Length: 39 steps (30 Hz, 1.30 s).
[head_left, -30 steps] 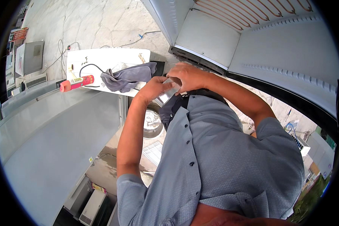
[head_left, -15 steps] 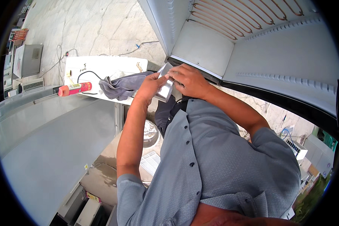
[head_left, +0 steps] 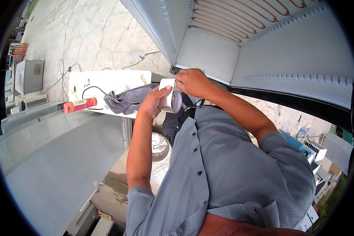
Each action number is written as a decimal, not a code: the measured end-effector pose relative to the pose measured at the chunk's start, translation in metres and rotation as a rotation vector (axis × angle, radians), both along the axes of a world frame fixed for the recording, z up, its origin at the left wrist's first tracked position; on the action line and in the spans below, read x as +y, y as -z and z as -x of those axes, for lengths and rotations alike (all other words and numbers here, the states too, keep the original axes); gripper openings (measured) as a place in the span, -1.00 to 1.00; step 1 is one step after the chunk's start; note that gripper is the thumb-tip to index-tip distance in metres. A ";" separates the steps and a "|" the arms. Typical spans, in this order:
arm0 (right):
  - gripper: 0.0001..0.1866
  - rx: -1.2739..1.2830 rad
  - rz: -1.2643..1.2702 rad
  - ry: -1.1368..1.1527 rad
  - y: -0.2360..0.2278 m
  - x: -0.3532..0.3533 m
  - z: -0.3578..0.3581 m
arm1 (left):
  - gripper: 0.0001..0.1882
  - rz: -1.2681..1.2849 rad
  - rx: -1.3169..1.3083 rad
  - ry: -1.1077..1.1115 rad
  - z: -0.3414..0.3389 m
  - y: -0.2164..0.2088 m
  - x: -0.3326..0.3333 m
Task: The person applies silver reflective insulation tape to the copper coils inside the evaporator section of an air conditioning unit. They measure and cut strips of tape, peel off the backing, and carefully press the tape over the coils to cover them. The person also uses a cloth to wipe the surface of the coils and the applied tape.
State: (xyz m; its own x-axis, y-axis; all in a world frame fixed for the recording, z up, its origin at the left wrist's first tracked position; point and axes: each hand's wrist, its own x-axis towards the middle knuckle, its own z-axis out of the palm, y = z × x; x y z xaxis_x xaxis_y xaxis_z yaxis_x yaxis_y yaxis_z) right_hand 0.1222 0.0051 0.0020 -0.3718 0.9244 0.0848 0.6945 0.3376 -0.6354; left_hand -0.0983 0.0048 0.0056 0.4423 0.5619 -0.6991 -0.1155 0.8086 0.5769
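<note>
My left hand [head_left: 152, 102] is closed around a roll of tape [head_left: 177, 102], its thumb lying on a flat strip [head_left: 167, 83] that comes off the roll. The strip's visible face is white, and the coiled side of the roll shows just to the right of it. My right hand [head_left: 194, 83] pinches at the upper right edge of the strip with bent fingers. A grey cloth [head_left: 126, 96] lies just left of my left hand on a white panel [head_left: 106, 76]. A red and yellow bottle [head_left: 80, 105] lies at the panel's left end.
An open refrigerator cabinet [head_left: 281, 59] with copper tubing [head_left: 232, 17] stands at the upper right. A large grey door [head_left: 67, 157] fills the lower left. Below my left hand a round metal basin [head_left: 160, 147] sits on the floor. Cables [head_left: 141, 58] cross the cracked concrete [head_left: 94, 31].
The tape has turned in my left hand: its shiny silver face showed before, now a white face and the roll's side. My right hand has shifted from over the tape to its right edge.
</note>
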 end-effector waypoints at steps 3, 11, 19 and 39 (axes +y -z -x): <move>-0.79 0.105 0.013 0.042 -0.003 0.002 -0.002 | -0.61 -0.048 0.035 -0.070 -0.007 0.001 -0.004; -0.79 0.347 0.170 0.092 -0.010 0.003 -0.001 | -0.66 -0.161 0.009 -0.103 -0.015 -0.001 -0.009; -0.62 0.578 0.366 0.103 -0.019 -0.002 -0.006 | -0.82 -0.236 0.055 -0.153 -0.026 0.005 -0.007; -0.56 0.782 0.455 0.517 -0.007 0.015 -0.011 | -0.75 -0.270 0.080 -0.022 -0.050 -0.017 -0.011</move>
State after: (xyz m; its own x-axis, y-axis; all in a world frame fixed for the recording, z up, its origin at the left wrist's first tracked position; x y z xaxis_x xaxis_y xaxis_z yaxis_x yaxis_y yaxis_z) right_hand 0.1336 0.0205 0.0087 0.0868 0.9603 -0.2651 0.0261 -0.2682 -0.9630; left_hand -0.0487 -0.0058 0.0223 0.3774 0.7413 -0.5551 -0.0763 0.6222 0.7791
